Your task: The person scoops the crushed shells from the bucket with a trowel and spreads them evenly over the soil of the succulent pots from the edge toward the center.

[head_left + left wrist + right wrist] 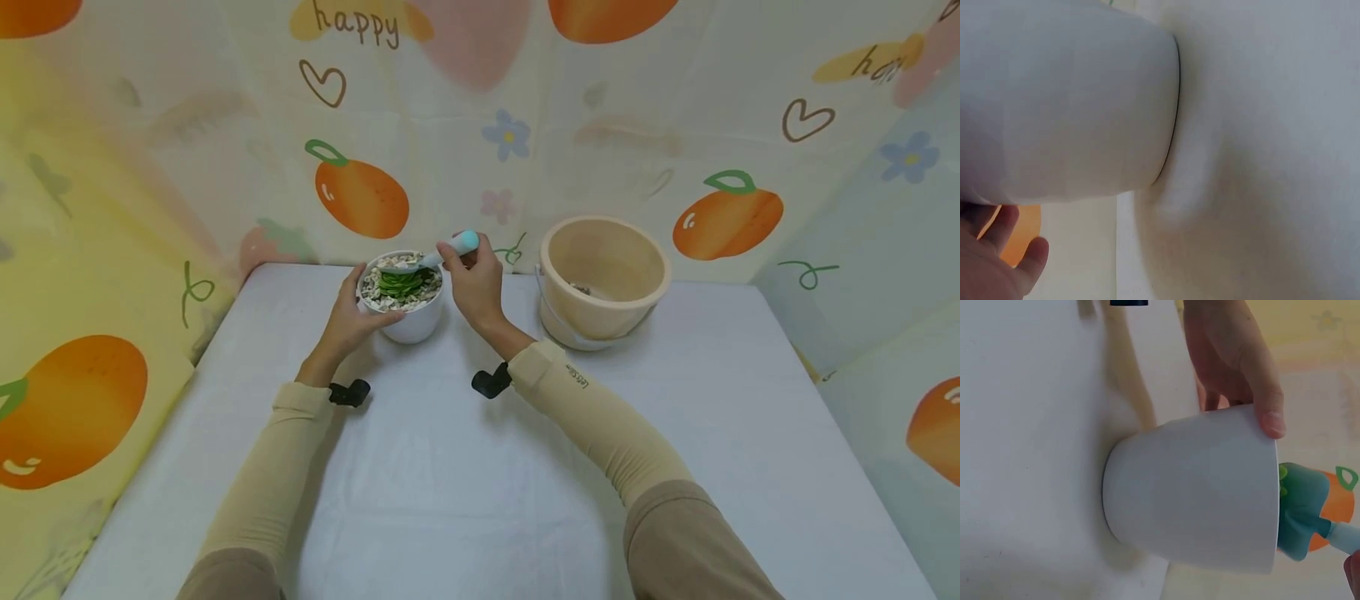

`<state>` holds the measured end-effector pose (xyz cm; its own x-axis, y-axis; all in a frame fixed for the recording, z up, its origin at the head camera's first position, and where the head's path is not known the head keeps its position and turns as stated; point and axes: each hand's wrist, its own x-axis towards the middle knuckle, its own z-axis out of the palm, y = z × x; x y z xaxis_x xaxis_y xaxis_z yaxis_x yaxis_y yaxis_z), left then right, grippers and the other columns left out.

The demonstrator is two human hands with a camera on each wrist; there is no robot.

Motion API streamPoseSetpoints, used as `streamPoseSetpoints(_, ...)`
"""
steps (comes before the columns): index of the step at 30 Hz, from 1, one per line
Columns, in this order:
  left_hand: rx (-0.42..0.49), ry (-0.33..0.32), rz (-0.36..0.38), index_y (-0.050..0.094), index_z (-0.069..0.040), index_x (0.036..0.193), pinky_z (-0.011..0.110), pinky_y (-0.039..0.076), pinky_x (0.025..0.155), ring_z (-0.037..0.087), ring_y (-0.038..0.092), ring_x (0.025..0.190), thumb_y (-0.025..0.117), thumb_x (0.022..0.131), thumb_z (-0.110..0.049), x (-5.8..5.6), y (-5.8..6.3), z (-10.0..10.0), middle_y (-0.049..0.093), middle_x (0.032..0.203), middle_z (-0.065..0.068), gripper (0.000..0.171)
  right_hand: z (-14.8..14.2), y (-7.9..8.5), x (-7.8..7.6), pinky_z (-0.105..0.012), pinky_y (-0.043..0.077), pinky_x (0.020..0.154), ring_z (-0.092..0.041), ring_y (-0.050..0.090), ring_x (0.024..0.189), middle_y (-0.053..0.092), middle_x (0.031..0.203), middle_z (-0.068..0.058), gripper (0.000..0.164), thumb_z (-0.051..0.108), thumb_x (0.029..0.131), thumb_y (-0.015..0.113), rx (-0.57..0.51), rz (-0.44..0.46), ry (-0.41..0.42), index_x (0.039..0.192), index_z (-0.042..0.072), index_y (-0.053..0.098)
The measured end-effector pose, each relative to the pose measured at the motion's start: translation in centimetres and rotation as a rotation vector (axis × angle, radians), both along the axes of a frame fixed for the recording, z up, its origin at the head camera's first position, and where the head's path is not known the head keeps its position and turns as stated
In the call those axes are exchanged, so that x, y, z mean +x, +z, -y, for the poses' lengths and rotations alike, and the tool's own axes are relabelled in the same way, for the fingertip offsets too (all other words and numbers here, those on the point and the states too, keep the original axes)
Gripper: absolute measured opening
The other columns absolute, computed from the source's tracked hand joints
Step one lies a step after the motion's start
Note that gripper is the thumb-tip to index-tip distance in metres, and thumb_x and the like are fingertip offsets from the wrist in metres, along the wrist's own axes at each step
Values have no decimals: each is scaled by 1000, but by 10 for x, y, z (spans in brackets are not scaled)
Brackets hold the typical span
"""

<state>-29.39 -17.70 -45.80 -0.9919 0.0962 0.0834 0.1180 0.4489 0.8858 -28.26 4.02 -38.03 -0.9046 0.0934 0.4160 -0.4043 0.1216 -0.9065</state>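
Note:
A white flowerpot point(415, 327) stands on the table near its back edge, holding a green succulent point(403, 287) ringed by pale pebbles point(375, 293). My left hand point(349, 323) grips the pot from its left side, the thumb lying along the front just below the rim. In my right hand point(477, 285) is the handle of a small trowel point(467, 242), slanting down to the left. Its blue-green blade point(1304, 487) lies over the pot's mouth, above the plant, in the right wrist view. Pot wall point(1072, 106) fills much of the left wrist view.
To the right of the pot stands a cream bucket point(607, 260) with a wire handle and a little pebble-like material at the bottom. A white cloth point(465, 492) covers the table. Behind it hangs a fruit-printed curtain point(450, 158), close to the back edge.

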Motion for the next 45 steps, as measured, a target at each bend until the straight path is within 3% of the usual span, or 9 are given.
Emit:
streamPoseSetpoints(8,40,82,-69,18,-4,154,57,21,118,35,27,143,86,72,-33,9,-3,-12,27,155,20,111,1,-3,3,-25,57,77,-34,69,87,66,91,-18,29,21,93,66,-31,-46,2,108,-1,57)
streamPoseSetpoints(18,-32,178,-151,28,-5,149,56,30,110,35,34,133,88,68,-37,18,-6,-23,38,146,21,105,4,-8,7,-26,56,80,-23,70,90,67,94,-15,31,23,91,70,21,-84,4,108,1,57)
streamPoseSetpoints(22,-49,154,-103,22,-4,152,58,28,113,36,31,137,86,71,-40,20,-3,-16,32,150,23,109,4,-7,7,-24,55,77,-24,70,89,68,94,-15,30,23,93,67,72,-92,10,109,1,57)
streamPoseSetpoints(26,-33,54,-67,20,-6,153,59,26,114,35,28,140,83,75,-35,14,2,-4,27,152,21,105,4,-3,7,-23,53,74,-27,71,91,69,96,-16,31,21,95,64,103,-80,28,113,-3,55)
streamPoseSetpoints(30,-12,-36,-28,13,-10,156,60,24,116,36,23,145,82,77,-32,6,4,3,20,158,18,108,3,15,19,-30,57,80,-33,70,97,67,102,-23,29,12,96,61,107,-50,51,115,-9,53)
streamPoseSetpoints(33,-5,-40,20,5,-11,158,60,21,117,37,18,148,82,77,-34,4,4,5,13,162,16,114,4,23,25,-34,58,82,-38,68,98,65,103,-27,28,7,96,59,109,-41,65,116,-12,52)
streamPoseSetpoints(35,3,-26,32,5,-10,157,59,21,118,36,18,148,82,77,-34,3,3,4,12,163,15,114,4,19,20,-33,57,81,-39,68,96,65,103,-27,29,9,96,60,99,-39,71,116,-11,52)
streamPoseSetpoints(39,11,-7,23,5,-8,157,57,21,118,35,16,149,82,77,-33,2,3,0,10,163,16,114,4,7,8,-30,56,78,-38,68,91,67,99,-24,27,15,97,61,53,-39,40,111,-7,55)
streamPoseSetpoints(45,10,8,-4,6,-8,157,56,20,120,32,16,150,82,78,-32,1,0,-4,13,163,15,112,4,4,4,-24,55,74,-38,68,86,68,93,-20,26,20,95,64,24,-71,11,104,-3,56)
